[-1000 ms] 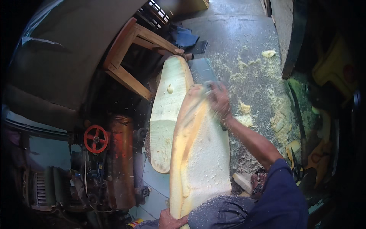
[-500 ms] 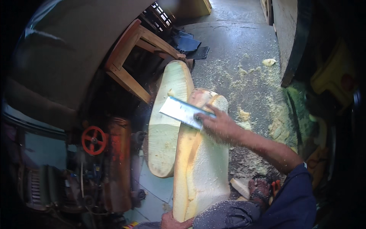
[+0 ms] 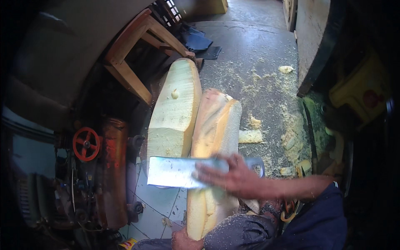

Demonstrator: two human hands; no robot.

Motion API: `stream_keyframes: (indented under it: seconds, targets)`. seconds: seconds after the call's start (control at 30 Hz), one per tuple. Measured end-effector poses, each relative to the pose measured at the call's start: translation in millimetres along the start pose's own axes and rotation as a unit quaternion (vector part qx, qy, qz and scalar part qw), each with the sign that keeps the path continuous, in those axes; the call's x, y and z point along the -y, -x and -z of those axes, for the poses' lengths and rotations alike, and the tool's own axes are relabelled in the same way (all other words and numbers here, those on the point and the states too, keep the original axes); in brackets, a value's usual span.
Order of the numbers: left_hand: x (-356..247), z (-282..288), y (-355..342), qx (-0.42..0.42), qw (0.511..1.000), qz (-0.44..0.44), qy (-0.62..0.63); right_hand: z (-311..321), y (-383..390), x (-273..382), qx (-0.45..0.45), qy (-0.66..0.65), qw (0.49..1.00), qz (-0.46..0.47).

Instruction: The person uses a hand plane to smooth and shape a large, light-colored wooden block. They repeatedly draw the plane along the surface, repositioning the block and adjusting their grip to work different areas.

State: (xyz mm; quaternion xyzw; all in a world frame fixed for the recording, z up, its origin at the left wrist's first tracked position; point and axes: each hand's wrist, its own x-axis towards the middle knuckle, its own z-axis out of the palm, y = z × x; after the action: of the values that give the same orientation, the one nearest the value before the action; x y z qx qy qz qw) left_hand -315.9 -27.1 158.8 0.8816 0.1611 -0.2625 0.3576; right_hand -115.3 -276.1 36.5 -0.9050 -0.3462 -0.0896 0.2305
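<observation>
A person's right hand (image 3: 237, 177) lies over a flat, rectangular, silver-coloured metal tool (image 3: 171, 171), fingers spread across its upper face, above a long block of cream-and-orange foam (image 3: 214, 121). The fingers are blurred and any hold beneath is hidden. The tool spans the foam block's nearer half crosswise, its bright end jutting past the block's left edge.

The left hand (image 3: 183, 239) is clasped around the foam block's near end, beside dust-flecked grey trousers (image 3: 239, 231), though the lower part of the grip cannot be seen.

A second, pale yellow foam pad (image 3: 173, 118), topped by a small tan scrap (image 3: 174, 94), lies just left of the foam block. Yellowish crumbs (image 3: 289, 139) litter the dark grey floor (image 3: 233, 39) to the block's right, while a red spoked wheel (image 3: 86, 143) stands well apart to its left.

The step in hand appears to be rubbing down the foam block's surface. The next move seems to call for level, even pressure along the block, with the left hand bracing its near end; whether tool and foam touch cannot be told.
</observation>
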Motion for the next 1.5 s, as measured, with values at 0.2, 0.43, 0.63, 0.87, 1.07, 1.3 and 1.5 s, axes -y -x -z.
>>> stream_keyframes:
  seconds: [0.2,0.43,0.63,0.87,1.07,1.3,1.5]
  targets:
    - [13.3,-1.0,-0.1,-0.006,0.998,0.022,-0.057,-18.6,-19.4,-42.7,-0.011,-0.241,0.946,-0.216]
    - [11.5,-2.7,2.1,-0.013,0.999,0.025,-0.047,-27.9,-18.3,-67.8,0.126,-0.334,0.901,-0.247]
    - [16.3,3.3,-3.2,0.025,0.999,0.033,-0.031,-4.8,2.5,31.5,-0.045,-0.079,0.994,0.064]
    - [30.4,4.0,-1.2,0.025,0.994,-0.017,-0.101,-23.6,-2.0,4.0,-0.085,0.026,0.995,0.041]
    - [37.3,1.1,-5.5,-0.007,0.995,-0.056,-0.088,-38.4,-7.9,-25.8,0.001,-0.079,0.983,-0.165]
    - [49.8,1.1,0.6,0.022,0.995,0.067,-0.077,-46.0,-14.8,-84.8,0.012,-0.092,0.961,-0.260]
    - [55.1,6.9,1.7,-0.030,0.987,0.071,-0.139,-29.9,-10.5,-43.3,0.007,-0.121,0.966,-0.227]
